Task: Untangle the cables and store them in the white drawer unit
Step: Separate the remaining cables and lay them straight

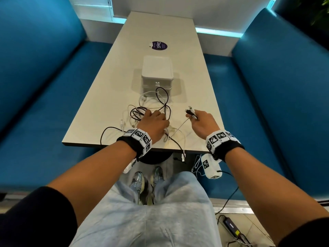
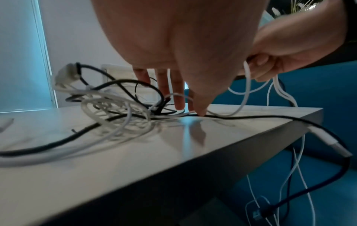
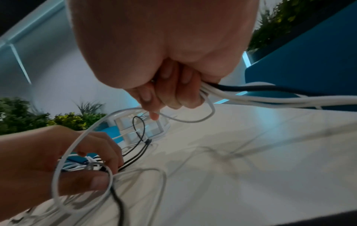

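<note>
A tangle of black and white cables (image 1: 147, 107) lies on the pale table (image 1: 195, 86), just in front of the shut white drawer unit (image 1: 157, 72). My left hand (image 1: 151, 114) rests on the tangle. Its fingers (image 2: 177, 91) point down into the cables (image 2: 115, 110), and the thumb tip touches a black cable on the tabletop. My right hand (image 1: 194, 116) is raised to the right and grips a bundle of cable ends (image 1: 191, 113). In the right wrist view its fingers (image 3: 170, 94) curl round white and black cables (image 3: 251, 94). The left hand (image 3: 108, 168) sits below, with a white loop round it.
Blue benches (image 1: 44, 86) (image 1: 276, 95) flank the table. A round purple sticker (image 1: 158, 45) lies beyond the drawer unit. Cable ends (image 1: 183, 155) hang over the near edge above my legs and shoes. A power adapter (image 1: 231, 227) lies on the floor at the right.
</note>
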